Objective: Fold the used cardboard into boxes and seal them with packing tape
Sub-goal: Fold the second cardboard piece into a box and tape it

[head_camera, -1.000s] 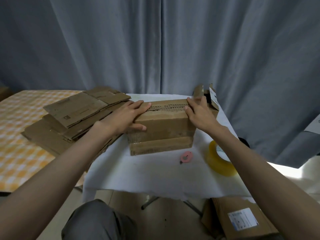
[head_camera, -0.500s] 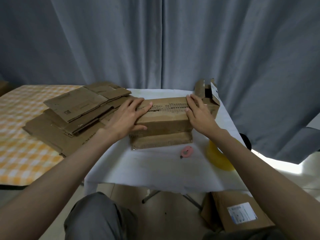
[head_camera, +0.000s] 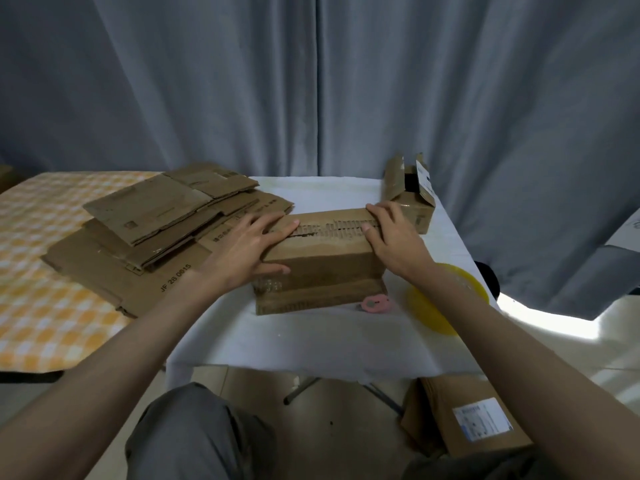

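A brown cardboard box point(head_camera: 322, 271) stands on the white table point(head_camera: 311, 337), its two top flaps meeting along a ragged seam. My left hand point(head_camera: 247, 247) lies flat on the left end of the top, thumb down the front face. My right hand point(head_camera: 393, 237) presses flat on the right end of the seam. Both hold the flaps down. A yellow roll of packing tape point(head_camera: 436, 306) lies to the right of the box, partly hidden by my right forearm. A small pink cutter point(head_camera: 375, 303) sits at the box's front right corner.
A stack of flattened cardboard point(head_camera: 156, 233) covers the left side, reaching onto an orange checked cloth point(head_camera: 41, 306). A small box with raised flaps point(head_camera: 410, 199) stands behind my right hand. Another box with a label point(head_camera: 464, 420) sits on the floor. Grey curtains hang behind.
Both hands stay pressed on the box top. The view has shifted a little, and my right forearm now covers more of the tape roll.
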Motion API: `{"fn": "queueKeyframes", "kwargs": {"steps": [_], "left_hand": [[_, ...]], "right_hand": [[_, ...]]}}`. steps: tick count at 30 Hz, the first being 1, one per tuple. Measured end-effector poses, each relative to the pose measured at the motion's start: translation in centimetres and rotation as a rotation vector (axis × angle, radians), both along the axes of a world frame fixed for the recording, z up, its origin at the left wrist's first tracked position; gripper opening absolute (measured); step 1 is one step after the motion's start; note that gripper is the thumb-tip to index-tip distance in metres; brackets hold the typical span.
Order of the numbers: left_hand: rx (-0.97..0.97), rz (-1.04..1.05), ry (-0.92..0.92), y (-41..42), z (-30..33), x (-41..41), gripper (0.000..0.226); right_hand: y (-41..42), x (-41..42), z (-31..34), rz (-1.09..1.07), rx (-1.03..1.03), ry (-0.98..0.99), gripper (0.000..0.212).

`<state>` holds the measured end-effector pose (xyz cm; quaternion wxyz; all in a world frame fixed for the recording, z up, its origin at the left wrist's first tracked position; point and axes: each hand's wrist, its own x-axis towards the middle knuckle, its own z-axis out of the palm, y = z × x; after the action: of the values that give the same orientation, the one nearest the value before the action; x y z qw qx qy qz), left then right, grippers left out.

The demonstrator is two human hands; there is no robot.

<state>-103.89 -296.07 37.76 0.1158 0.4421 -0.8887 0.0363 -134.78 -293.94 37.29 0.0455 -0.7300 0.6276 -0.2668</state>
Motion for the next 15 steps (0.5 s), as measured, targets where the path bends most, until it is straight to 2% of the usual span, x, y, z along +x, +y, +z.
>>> {"fn": "queueKeyframes", "kwargs": {"steps": [4,7,11,13,15], "left_hand": [[0.177,0.036,-0.073,-1.7,0.6,-0.6,0.091],[0.267,0.087,-0.090,-2.1,0.5,-1.1,0.087],[0.200,0.134,-0.054,-1.5,0.2,-1.7,0.091],[0.171,0.137,-0.051,-1.3,-0.1,-1.8,0.090],[0.158,0.134,-0.052,-1.1,-0.4,-2.0,0.084]], "right_hand": [[-1.3,0.4,0.4,-0.021,0.146,0.052,0.054],[-1.7,0.1,1.3,0.020,0.291,-0.030,0.055],[0.3,-2.2,2.7,-0.043,0.310,-0.172,0.048],[2.2,-3.8,2.3,-0.166,0.277,-0.175,0.029],[4.6,-5.7,1.7,-0.254,0.387,-0.116,0.030]]}}
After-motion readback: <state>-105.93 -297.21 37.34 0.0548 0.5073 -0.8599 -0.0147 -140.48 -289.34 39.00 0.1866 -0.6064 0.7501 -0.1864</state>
